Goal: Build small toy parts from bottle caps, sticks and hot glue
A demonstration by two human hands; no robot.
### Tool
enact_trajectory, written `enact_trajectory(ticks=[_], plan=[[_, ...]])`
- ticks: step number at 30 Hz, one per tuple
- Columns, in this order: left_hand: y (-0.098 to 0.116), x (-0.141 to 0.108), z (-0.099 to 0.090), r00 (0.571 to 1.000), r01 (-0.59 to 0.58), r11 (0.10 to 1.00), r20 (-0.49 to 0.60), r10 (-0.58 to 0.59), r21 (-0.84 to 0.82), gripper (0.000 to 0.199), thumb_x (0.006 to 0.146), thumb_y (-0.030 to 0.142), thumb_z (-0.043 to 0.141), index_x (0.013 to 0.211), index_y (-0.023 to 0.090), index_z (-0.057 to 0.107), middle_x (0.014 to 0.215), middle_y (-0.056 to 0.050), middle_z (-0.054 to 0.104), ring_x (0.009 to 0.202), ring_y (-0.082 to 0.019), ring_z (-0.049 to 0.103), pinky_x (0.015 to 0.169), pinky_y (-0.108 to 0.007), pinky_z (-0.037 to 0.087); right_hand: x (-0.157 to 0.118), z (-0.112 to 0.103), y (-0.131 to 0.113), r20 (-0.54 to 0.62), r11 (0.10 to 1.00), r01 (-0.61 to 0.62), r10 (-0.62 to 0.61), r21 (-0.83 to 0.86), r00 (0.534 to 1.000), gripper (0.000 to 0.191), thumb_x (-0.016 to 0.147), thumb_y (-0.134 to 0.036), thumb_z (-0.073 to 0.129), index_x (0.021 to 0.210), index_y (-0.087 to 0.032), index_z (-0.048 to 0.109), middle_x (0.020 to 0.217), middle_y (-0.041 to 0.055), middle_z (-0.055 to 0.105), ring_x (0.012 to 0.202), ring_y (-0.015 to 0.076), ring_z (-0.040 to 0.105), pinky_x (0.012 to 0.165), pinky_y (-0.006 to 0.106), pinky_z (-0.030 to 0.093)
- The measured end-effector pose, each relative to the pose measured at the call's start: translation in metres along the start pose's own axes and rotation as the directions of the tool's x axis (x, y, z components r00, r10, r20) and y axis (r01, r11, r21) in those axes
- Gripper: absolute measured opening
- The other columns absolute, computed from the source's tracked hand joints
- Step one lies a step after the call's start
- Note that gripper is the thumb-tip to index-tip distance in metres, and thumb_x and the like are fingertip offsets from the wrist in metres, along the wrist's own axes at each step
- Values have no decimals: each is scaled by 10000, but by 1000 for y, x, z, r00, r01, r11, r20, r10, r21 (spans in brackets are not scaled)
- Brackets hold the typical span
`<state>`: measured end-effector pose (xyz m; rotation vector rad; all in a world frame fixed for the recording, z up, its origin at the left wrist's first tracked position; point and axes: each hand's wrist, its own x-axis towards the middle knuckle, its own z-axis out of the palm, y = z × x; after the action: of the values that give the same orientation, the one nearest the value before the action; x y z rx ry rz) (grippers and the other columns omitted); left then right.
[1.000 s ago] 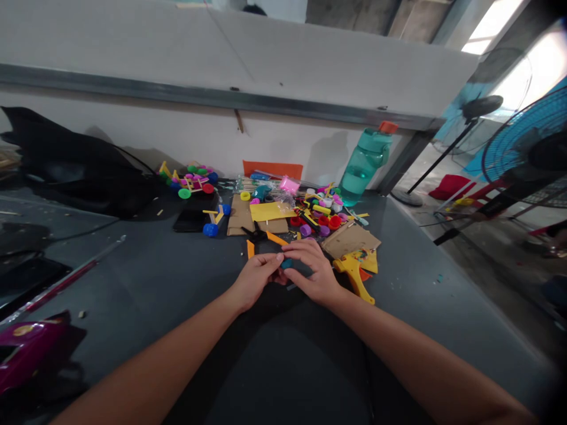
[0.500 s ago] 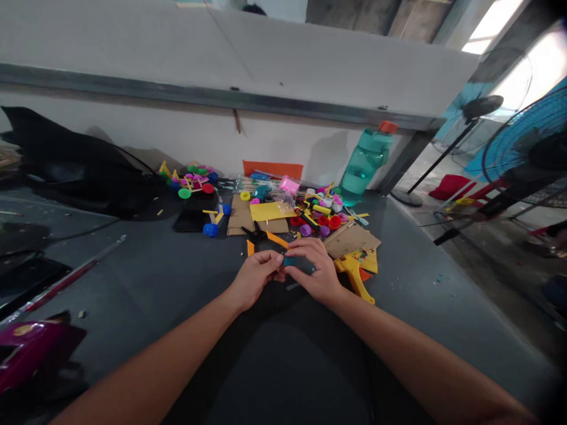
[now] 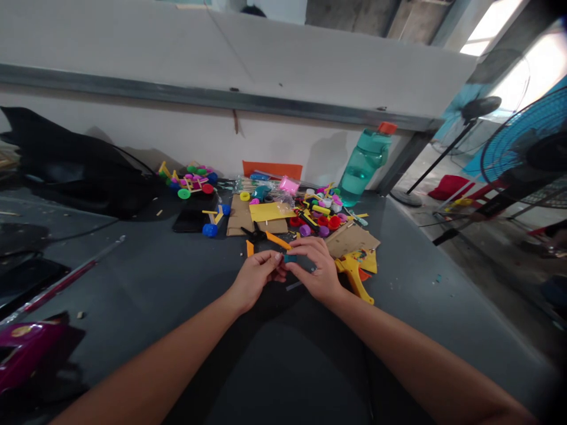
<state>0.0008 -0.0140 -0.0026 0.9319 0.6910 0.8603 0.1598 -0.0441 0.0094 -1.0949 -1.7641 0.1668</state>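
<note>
A small teal piece (image 3: 290,258) sits between my two hands, just above the dark table; fingers cover much of it, so its kind does not show. My left hand (image 3: 256,276) pinches at its left edge, thumb against forefinger. My right hand (image 3: 321,270) grips it from the right between thumb and bent fingers. Right behind my fingers lie pliers with orange handles (image 3: 278,240), spread apart. A yellow glue gun (image 3: 355,274) rests beside my right hand, on cardboard (image 3: 352,239). A thin clear strip (image 3: 293,286) lies below my fingertips.
Colourful caps and parts (image 3: 321,218) are heaped behind, near a yellow sheet (image 3: 271,211). A small wheeled stick assembly (image 3: 211,227) stands left, beside a black phone (image 3: 191,218). A teal bottle (image 3: 364,162) leans back right. A magenta object (image 3: 31,351) sits far left.
Hardly anything differs. The teal piece and my right fingers have shifted very slightly, and a little more of the piece shows between my hands.
</note>
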Motion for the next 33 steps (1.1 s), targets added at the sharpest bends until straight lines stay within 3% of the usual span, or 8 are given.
enact_trajectory(ticks=[4,13,21,33], plan=[[1,-2,2,998,-13,1000,-58,13,-3,196,731,317,658,751,121,653,670,-17,619,603,-105,577,562,-228,492,0,1,4,17,998,-4,5,-55,1000,122,758,-261,636,879,-251,635,953,39,636,968,208,552,864,418,426],[0,-3,1,997,-30,996,-66,35,81,219,719,333,664,724,114,677,635,-30,625,608,-117,579,574,-243,497,0,2,6,19,995,58,-57,-87,998,122,747,-246,642,869,-248,639,935,30,641,949,195,553,862,399,430],[2,-3,5,993,-11,963,-109,42,269,223,706,336,668,711,113,669,560,-16,618,513,-92,555,528,-205,440,-1,3,8,58,988,89,-82,-126,995,153,752,-239,630,904,-246,638,933,36,650,959,202,549,878,405,423],[1,-3,3,990,-26,998,-136,34,60,235,690,335,689,753,109,676,698,-52,653,600,-106,566,546,-230,500,0,0,7,17,993,32,-30,-111,999,129,778,-254,618,903,-252,652,920,33,658,945,198,558,856,405,437]])
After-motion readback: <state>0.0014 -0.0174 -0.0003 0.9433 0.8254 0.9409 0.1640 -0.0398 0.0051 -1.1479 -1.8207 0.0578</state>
